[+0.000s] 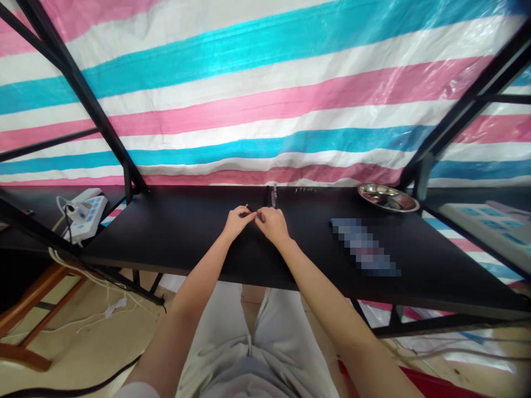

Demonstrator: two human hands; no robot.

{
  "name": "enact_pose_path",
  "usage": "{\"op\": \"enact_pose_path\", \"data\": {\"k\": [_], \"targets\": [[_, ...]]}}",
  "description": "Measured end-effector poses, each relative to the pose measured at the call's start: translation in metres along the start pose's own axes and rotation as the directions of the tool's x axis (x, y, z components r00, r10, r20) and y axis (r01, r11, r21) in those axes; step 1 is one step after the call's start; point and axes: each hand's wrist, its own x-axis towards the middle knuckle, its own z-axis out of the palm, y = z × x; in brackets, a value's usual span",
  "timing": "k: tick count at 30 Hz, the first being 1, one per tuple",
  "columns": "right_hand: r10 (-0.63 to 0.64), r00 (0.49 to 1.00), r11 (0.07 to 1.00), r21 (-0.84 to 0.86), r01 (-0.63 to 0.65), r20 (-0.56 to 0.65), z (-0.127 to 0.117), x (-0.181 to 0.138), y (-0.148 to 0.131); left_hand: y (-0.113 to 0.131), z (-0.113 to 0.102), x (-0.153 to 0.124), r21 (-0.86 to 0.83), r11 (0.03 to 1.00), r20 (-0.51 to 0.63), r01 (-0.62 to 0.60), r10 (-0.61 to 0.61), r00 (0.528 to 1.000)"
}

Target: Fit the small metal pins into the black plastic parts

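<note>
My left hand and my right hand meet over the middle of the black table. Thumb and fingers are pinched on both, and the fingertips touch or nearly touch. A small dark bit shows by the left fingers, but whatever lies between them is too small to name. Just beyond the right hand lie a thin black strip and a short clear, glittering strand. A few tiny pale pieces sit in a row farther right, near the back edge.
A shiny round metal plate rests at the back right. Nearer is a pixelated flat oblong. Power strips stand on the left and right. Black metal posts flank the table, with striped plastic sheeting behind. Cables trail on the floor.
</note>
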Motion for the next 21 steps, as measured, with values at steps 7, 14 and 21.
{"op": "enact_pose_path", "data": {"k": [7, 14, 21], "targets": [[-0.006, 1.0, 0.998, 0.063, 0.004, 0.026, 0.001, 0.0, 0.0, -0.002, -0.014, 0.01, 0.055, 0.994, -0.141, 0.099, -0.09, 0.986], [0.006, 1.0, 0.998, 0.064, -0.008, 0.029, -0.001, 0.001, 0.0, -0.022, -0.088, 0.037, 0.539, 0.748, -0.432, 0.388, -0.15, 0.889], [-0.016, 0.999, 0.995, 0.094, 0.02, -0.048, 0.0, 0.001, 0.001, -0.042, -0.121, 0.035, 0.704, 0.544, -0.374, 0.457, -0.264, 0.889]]}}
